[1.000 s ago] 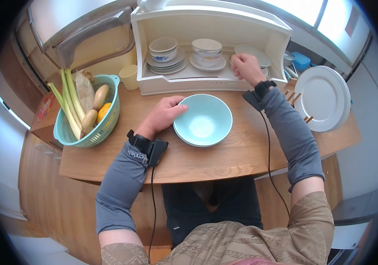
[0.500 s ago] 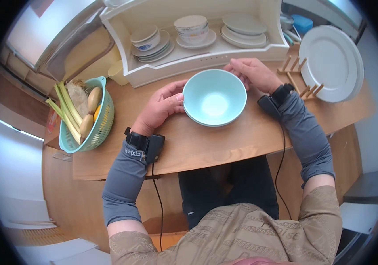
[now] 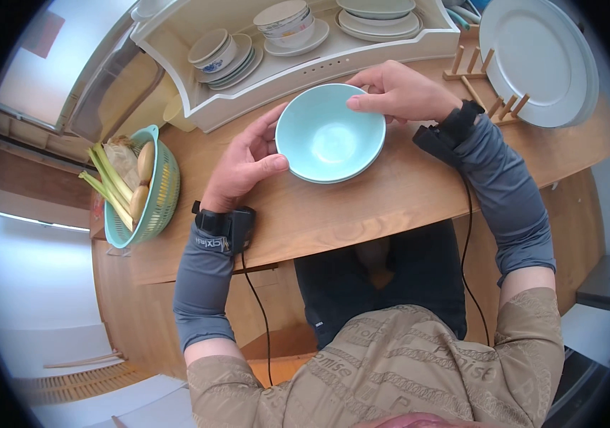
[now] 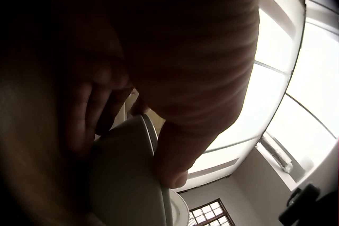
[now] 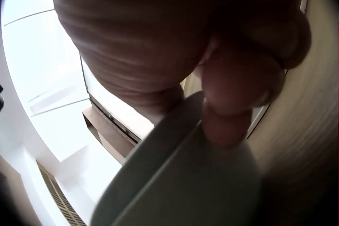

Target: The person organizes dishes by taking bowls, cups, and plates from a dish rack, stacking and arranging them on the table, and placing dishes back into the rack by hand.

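Two nested light blue bowls [image 3: 330, 139] stand upright on the wooden table in front of me; a second rim shows below the upper one in the right wrist view. My right hand [image 3: 415, 93] pinches the far right rim, thumb over the inside and fingers behind the outer wall. At the left side, my left hand [image 3: 248, 157] cups the bowls with its thumb at the rim. In the left wrist view the thumb [image 4: 177, 157] lies against the bowl's rim [image 4: 151, 136], while the other fingers reach toward the outer wall.
A white shelf unit [image 3: 305, 78] behind holds small bowls [image 3: 212, 51] and several plates [image 3: 380, 28]. At left sits a green basket [image 3: 164, 189] of vegetables. Big white plates [image 3: 533, 64] stand in a wooden rack [image 3: 470, 89] at right. Cables hang from both wrists.
My right hand has come down from the shelf to the bowls' far right rim and now pinches it. The left hand stays at the left side. The head view has shifted.
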`<action>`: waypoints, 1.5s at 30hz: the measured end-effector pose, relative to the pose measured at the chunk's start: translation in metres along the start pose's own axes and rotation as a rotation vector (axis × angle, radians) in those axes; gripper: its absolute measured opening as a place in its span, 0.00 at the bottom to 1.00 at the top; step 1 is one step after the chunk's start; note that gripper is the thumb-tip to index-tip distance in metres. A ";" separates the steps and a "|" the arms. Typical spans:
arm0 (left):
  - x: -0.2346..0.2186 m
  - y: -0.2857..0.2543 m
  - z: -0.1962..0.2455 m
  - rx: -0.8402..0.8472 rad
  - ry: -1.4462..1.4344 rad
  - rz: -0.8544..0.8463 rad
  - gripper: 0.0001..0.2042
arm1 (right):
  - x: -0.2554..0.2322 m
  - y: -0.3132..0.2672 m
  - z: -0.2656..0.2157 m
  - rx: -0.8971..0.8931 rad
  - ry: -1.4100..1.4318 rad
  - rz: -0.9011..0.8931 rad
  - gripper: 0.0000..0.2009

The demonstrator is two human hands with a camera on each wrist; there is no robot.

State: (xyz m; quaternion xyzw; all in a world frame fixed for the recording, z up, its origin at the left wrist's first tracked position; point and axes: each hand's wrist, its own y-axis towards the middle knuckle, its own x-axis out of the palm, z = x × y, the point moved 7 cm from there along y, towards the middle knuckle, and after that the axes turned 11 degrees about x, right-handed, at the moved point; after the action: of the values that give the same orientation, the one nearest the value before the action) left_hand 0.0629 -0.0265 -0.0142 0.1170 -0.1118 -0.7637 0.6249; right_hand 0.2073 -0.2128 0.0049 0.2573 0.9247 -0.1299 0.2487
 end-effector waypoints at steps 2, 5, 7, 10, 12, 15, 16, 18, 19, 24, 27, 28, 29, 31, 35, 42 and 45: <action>0.001 0.002 -0.002 0.002 0.033 0.018 0.46 | -0.003 0.002 0.001 -0.047 -0.044 0.084 0.23; 0.006 0.002 -0.002 0.026 0.096 0.031 0.46 | -0.009 0.004 0.002 -0.143 -0.119 0.190 0.19; 0.008 0.001 -0.001 0.000 0.111 0.026 0.46 | -0.015 -0.002 -0.008 -0.195 -0.324 0.353 0.17; 0.008 0.001 -0.001 -0.003 0.147 0.020 0.46 | -0.017 -0.003 -0.008 -0.221 -0.384 0.426 0.17; 0.008 0.003 -0.002 0.014 0.161 0.015 0.46 | -0.019 -0.002 -0.008 -0.251 -0.398 0.433 0.16; 0.010 0.003 -0.002 0.035 0.146 0.011 0.46 | -0.019 -0.005 -0.009 -0.263 -0.407 0.433 0.15; 0.011 0.003 -0.001 0.026 0.153 0.013 0.46 | -0.019 -0.005 -0.010 -0.251 -0.400 0.431 0.15; 0.012 0.003 0.000 0.017 0.160 0.016 0.46 | -0.019 -0.002 -0.008 -0.270 -0.353 0.426 0.14; 0.012 0.004 0.001 0.029 0.170 0.023 0.46 | -0.019 -0.001 -0.006 -0.287 -0.307 0.419 0.13; 0.009 0.000 -0.003 0.005 0.177 0.037 0.45 | -0.017 0.000 -0.003 -0.217 -0.173 0.316 0.11; 0.009 0.001 -0.003 0.007 0.192 0.040 0.45 | -0.021 -0.001 -0.006 -0.254 -0.188 0.321 0.11; 0.009 0.001 -0.003 0.019 0.184 0.044 0.45 | -0.021 -0.001 -0.005 -0.263 -0.172 0.313 0.12; 0.008 0.000 -0.004 0.030 0.176 0.048 0.45 | -0.021 -0.001 -0.004 -0.263 -0.172 0.312 0.12; 0.008 0.000 -0.005 0.046 0.162 0.044 0.45 | -0.019 0.002 0.001 -0.211 -0.105 0.241 0.12; 0.007 -0.002 -0.004 0.065 0.113 0.049 0.45 | -0.023 0.001 0.004 -0.175 -0.066 0.253 0.12; 0.004 -0.003 -0.007 0.011 0.084 -0.010 0.47 | -0.043 0.004 0.015 -0.124 0.378 0.341 0.15; 0.010 -0.004 -0.002 0.026 0.145 -0.018 0.46 | -0.052 0.004 0.019 -0.070 0.556 0.318 0.10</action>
State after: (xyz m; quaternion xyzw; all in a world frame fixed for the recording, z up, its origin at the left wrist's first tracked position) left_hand 0.0584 -0.0356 -0.0180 0.1811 -0.0748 -0.7573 0.6229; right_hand 0.2562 -0.2379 0.0160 0.4155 0.9093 0.0177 0.0123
